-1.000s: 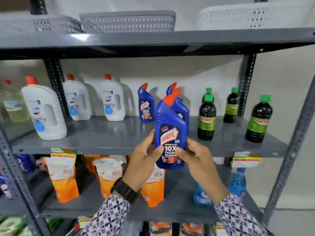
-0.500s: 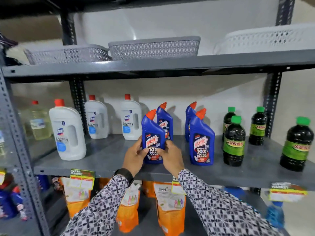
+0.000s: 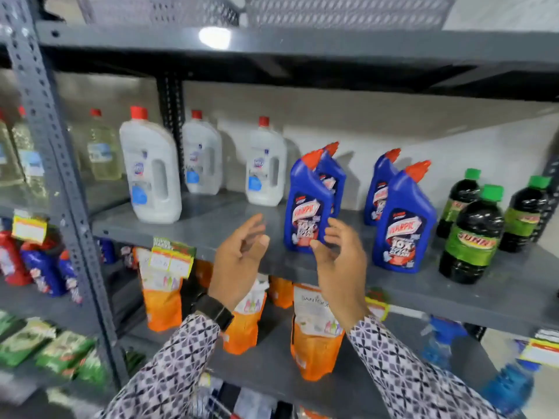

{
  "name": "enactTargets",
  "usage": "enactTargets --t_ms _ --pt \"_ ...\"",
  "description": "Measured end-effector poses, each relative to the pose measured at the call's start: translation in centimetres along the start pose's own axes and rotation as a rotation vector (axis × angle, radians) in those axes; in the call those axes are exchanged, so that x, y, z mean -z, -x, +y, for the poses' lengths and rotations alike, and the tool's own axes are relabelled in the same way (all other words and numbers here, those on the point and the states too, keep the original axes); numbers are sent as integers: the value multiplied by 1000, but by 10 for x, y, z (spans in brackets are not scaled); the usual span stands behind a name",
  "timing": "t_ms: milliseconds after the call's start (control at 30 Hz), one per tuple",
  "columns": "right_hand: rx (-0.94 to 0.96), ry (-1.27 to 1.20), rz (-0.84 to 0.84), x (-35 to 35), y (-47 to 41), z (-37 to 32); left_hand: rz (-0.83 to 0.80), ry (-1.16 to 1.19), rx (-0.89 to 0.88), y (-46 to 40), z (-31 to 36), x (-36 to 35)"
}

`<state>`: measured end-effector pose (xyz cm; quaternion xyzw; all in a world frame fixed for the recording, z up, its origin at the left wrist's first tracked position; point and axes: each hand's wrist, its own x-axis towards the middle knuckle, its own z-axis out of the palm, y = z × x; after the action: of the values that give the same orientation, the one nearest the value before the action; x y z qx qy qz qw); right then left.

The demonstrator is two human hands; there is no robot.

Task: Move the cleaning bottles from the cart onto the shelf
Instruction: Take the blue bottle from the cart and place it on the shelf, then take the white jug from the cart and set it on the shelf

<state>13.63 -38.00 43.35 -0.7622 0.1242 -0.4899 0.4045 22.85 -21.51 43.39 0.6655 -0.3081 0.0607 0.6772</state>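
Note:
A blue Harpic bottle [image 3: 306, 204] with a red cap stands upright near the front of the grey middle shelf [image 3: 211, 228]. My left hand [image 3: 239, 258] hovers open just left of it, a gap between them. My right hand [image 3: 338, 261] is open in front of the bottle's lower right side, fingers apart, close to it or just off it. A second blue bottle [image 3: 332, 173] stands right behind it. Two more blue bottles [image 3: 403, 222] [image 3: 379, 189] stand to the right. The cart is out of view.
White jugs [image 3: 151, 170] with red caps stand at the shelf's left and back. Dark bottles [image 3: 472, 237] with green caps fill the right end. Orange pouches [image 3: 314, 343] stand on the shelf below. A grey upright post [image 3: 60, 182] rises at the left. Baskets [image 3: 341, 10] sit on the top shelf.
Both hands held the blue bottle, set it down on the middle shelf, then let go and drew back a little. The view has swung closer and to the left.

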Motion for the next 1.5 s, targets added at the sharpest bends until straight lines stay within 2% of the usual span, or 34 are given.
enactTargets --t_ms 100,200,367,500,633,700,767,867,967,1000,1133,1300,1367,1433,1500 --pt "76 -77 -146 -15 42 -6 141 -7 14 55 -25 44" --pt "31 -121 -439 -51 92 -1 255 -91 155 117 -64 87" --pt "-180 -103 -927 -147 201 45 433 -146 514 224 -178 158" --pt "-375 23 -1266 -224 298 97 505 -158 928 319 -268 213" --pt "-433 246 -1640 -298 405 154 507 -312 1341 417 -350 258" --pt "-475 312 -1762 -324 453 176 481 -393 1471 456 -382 269" --pt "-557 371 -1817 -344 495 192 419 -405 1600 478 -407 273" --pt "-504 499 -1886 -363 552 215 337 -361 1712 503 -436 273" --pt "-513 581 -1993 -390 629 237 279 -509 1864 540 -475 274" --pt "-511 611 -1974 -391 629 234 261 -571 1871 533 -473 270" --pt "-534 693 -1785 -396 641 230 422 -586 1843 515 -475 262" --pt "-452 734 -1766 -398 648 224 476 -575 1805 526 -475 260" --pt "-438 719 -1784 -396 633 220 532 -492 1773 528 -473 260" --pt "-449 689 -1770 -389 608 215 681 -207 1724 523 -461 260" --pt "-461 643 -1722 -380 578 205 758 108 1636 517 -446 259"
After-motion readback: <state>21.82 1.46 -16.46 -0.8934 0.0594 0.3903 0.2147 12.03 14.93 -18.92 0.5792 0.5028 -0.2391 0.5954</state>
